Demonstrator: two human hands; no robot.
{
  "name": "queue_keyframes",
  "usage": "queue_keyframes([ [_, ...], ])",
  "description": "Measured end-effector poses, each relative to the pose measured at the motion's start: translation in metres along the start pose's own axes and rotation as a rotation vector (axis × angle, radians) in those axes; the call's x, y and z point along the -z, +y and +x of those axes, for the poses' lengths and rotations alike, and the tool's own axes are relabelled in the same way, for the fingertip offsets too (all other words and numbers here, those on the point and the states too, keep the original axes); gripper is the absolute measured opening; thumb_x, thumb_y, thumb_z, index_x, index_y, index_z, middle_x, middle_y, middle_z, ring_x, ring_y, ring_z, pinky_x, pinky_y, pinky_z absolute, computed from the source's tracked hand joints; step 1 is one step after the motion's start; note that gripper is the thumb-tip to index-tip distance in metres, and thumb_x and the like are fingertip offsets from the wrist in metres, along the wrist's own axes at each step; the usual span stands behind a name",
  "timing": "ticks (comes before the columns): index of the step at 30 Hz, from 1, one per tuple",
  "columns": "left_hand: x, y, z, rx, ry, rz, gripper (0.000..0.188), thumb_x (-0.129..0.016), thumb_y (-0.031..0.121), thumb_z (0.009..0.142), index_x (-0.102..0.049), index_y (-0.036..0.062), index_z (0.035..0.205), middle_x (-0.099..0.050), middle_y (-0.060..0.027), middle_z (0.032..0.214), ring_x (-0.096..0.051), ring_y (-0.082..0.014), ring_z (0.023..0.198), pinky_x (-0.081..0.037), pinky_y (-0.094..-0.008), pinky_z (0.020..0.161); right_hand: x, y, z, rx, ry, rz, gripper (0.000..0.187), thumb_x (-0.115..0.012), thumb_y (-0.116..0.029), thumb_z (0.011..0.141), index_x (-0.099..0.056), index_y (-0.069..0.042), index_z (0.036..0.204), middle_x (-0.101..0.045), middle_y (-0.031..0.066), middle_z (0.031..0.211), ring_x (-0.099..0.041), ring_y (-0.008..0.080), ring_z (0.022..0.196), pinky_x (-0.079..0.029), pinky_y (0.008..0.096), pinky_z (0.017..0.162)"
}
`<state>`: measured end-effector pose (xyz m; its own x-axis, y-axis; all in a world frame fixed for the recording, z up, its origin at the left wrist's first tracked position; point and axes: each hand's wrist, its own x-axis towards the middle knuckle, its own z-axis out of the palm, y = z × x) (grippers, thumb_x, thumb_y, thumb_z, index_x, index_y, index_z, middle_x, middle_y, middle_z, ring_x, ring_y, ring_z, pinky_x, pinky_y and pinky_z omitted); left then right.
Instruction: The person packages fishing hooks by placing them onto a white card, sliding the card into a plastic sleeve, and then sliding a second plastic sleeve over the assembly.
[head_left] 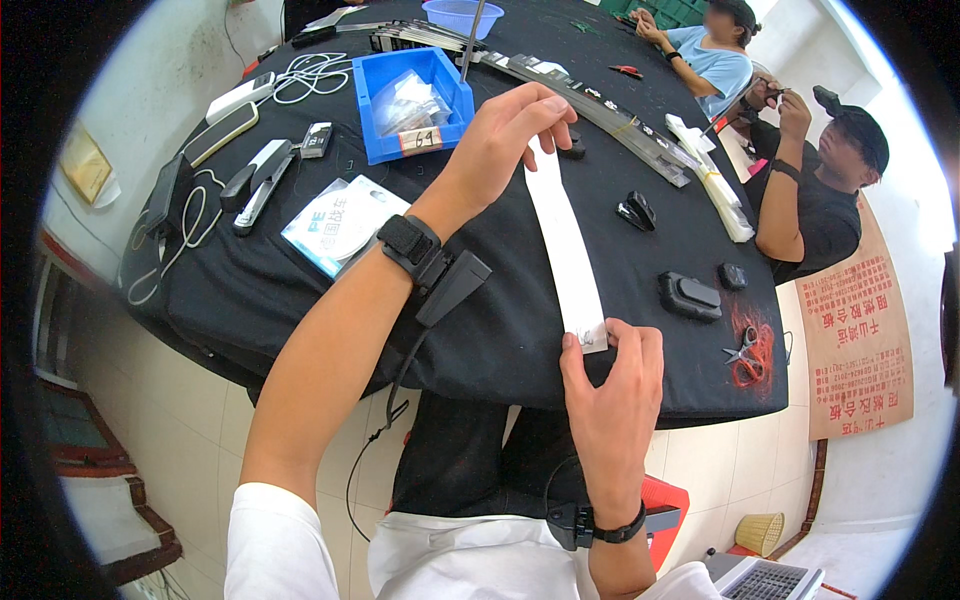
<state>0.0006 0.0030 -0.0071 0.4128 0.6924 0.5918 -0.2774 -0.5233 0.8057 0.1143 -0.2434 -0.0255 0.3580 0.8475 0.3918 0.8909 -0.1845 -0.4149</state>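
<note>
A long, narrow white strip, paper or plastic, stretches across the black-covered table. At its far end my left hand is closed, with bent fingers over the strip; part of that end is hidden under them. The near end sits in my right hand, pinched between thumb and fingers by the table's front edge. Small, unclear marks show on the strip there. Both wrists wear black straps with small devices.
Left of the strip are a blue bin of clear bags, a flat package and a stapler. Rightward lie a black clip, a black case and scissors on red threads. Two people sit at the far right.
</note>
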Motion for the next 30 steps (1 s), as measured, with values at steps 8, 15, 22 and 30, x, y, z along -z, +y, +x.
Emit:
queue_keyframes([
  [8,-0.002,0.001,0.001,0.003,-0.002,-0.016,0.044,-0.048,0.044,0.102,-0.066,0.0049,0.11,-0.067,-0.0042,0.092,-0.063,-0.0117,0.089,-0.047,-0.0257,0.067,0.015,0.006,-0.005,-0.035,-0.075,0.032,0.046,-0.078,-0.023,0.087,-0.059,0.004,0.119,-0.056,0.0178,0.11,-0.058,0.0359,0.105,-0.05,0.0435,0.089],
  [15,0.0,-0.001,0.001,-0.001,-0.004,-0.016,0.045,-0.046,0.044,0.102,-0.066,0.0047,0.109,-0.067,-0.0046,0.093,-0.062,-0.0118,0.089,-0.047,-0.0255,0.066,0.044,0.031,0.015,0.318,-0.123,-0.097,0.033,-0.076,-0.014,0.087,-0.065,-0.003,0.115,-0.058,0.0126,0.109,-0.061,0.0312,0.098,-0.05,0.041,0.084],
  [22,-0.001,0.0,0.001,0.007,-0.011,-0.014,0.044,-0.046,0.043,0.103,-0.066,0.0047,0.109,-0.067,-0.0049,0.093,-0.062,-0.0119,0.088,-0.047,-0.0258,0.066,0.051,0.037,0.037,0.636,-0.173,-0.209,0.032,-0.079,-0.018,0.084,-0.068,-0.006,0.112,-0.06,0.0065,0.103,-0.06,0.0233,0.09,-0.049,0.036,0.076],
  [30,0.001,-0.002,0.001,0.007,-0.024,-0.007,0.045,-0.045,0.044,0.104,-0.066,0.0051,0.109,-0.067,-0.0043,0.093,-0.062,-0.0111,0.09,-0.047,-0.0252,0.066,0.045,0.035,0.046,0.743,-0.165,-0.19,0.031,-0.079,-0.014,0.079,-0.069,-0.008,0.108,-0.059,0.0033,0.097,-0.059,0.0206,0.086,-0.047,0.035,0.073],
])
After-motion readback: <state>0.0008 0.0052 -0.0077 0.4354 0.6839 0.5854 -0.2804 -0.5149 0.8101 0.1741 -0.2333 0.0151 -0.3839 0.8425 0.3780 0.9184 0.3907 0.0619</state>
